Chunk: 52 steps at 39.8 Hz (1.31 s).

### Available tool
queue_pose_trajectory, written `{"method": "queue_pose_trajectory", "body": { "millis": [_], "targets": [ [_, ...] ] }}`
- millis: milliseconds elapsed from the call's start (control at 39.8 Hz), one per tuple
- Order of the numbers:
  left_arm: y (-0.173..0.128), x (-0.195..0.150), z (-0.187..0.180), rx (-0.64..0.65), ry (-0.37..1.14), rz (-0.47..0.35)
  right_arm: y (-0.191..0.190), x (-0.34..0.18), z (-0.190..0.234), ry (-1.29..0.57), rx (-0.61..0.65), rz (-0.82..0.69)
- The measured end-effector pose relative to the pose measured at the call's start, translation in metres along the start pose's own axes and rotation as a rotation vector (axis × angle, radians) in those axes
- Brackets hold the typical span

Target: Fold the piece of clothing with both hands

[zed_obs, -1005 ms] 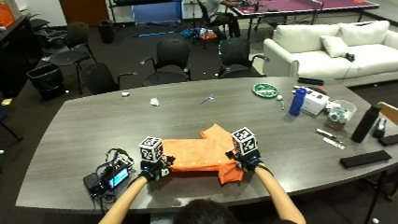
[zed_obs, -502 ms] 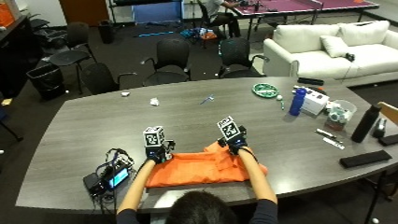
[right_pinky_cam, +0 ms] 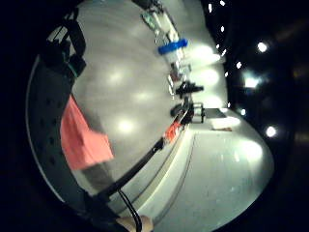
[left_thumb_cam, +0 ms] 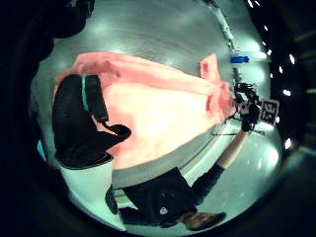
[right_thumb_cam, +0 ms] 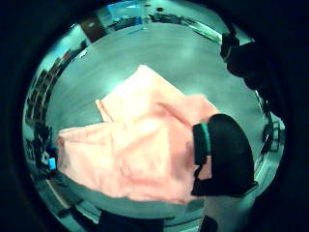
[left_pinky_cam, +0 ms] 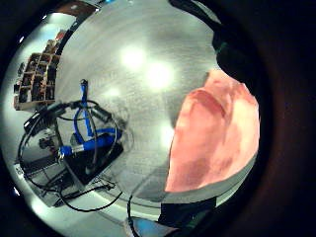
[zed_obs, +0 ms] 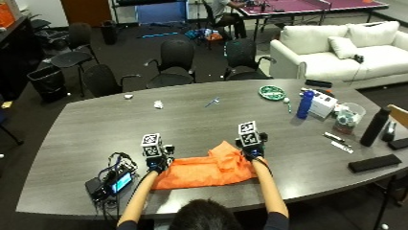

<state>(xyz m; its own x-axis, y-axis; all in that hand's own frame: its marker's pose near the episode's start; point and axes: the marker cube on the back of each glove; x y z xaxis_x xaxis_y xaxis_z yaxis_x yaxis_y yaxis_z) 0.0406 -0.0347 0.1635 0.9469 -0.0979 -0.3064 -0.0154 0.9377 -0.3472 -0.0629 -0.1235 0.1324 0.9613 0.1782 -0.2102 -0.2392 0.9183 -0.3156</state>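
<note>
Presently catalogued: one orange garment (zed_obs: 207,168), lying spread in a wide band on the grey table (zed_obs: 191,120) at its near edge, directly before the seated person.

Left hand (zed_obs: 155,163): at the garment's left end, fingers on the cloth; whether this grip pinches or merely presses cannot be told.

Right hand (zed_obs: 250,152): at the right end beside a raised, bunched fold; grip likewise undetermined.

Step in hand, by judgement: an early fold, the cloth stretched sideways between both hands. Next move likely calls for smoothing the bunched part, then bringing one end over the other.

Surroundings: cabled device (zed_obs: 109,181) just left of the garment, the nearest snag risk; blue bottle (zed_obs: 305,104), green dish (zed_obs: 272,92) and black bottle (zed_obs: 373,126) well apart, far right.
</note>
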Motion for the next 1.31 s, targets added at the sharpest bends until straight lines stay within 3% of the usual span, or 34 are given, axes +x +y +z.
{"method": "queue_pose_trajectory", "body": {
  "millis": [126, 276, 402, 553, 628, 754, 904, 1130, 1306],
  "targets": [
    [0.012, 0.000, 0.011, 0.129, 0.020, -0.007, 0.018, 0.037, 0.033, -0.180, -0.282, 0.106],
    [0.011, 0.005, 0.053, 0.050, -0.029, -0.018, 0.020, 0.059, 0.082, -0.375, -0.444, 0.183],
    [0.003, 0.002, 0.075, 0.058, -0.072, -0.081, 0.017, 0.059, 0.099, -0.444, -0.429, 0.239],
    [-0.006, 0.001, 0.097, 0.070, -0.034, -0.053, 0.011, 0.048, 0.107, -0.456, -0.401, 0.326],
    [-0.006, 0.001, 0.097, 0.086, -0.030, -0.045, 0.003, 0.043, 0.111, -0.448, -0.377, 0.326],
    [0.002, 0.007, 0.100, -0.009, -0.008, 0.011, -0.002, 0.037, 0.113, -0.457, -0.370, 0.342],
    [0.001, -0.003, 0.099, -0.006, -0.061, -0.073, -0.015, 0.039, 0.115, -0.443, -0.259, 0.397],
    [0.007, -0.004, 0.100, -0.036, -0.040, -0.079, -0.018, 0.032, 0.119, -0.532, -0.266, 0.395],
    [0.000, -0.003, 0.096, 0.020, 0.038, -0.014, -0.025, 0.047, 0.116, -0.555, -0.235, 0.376]
  ]
}}
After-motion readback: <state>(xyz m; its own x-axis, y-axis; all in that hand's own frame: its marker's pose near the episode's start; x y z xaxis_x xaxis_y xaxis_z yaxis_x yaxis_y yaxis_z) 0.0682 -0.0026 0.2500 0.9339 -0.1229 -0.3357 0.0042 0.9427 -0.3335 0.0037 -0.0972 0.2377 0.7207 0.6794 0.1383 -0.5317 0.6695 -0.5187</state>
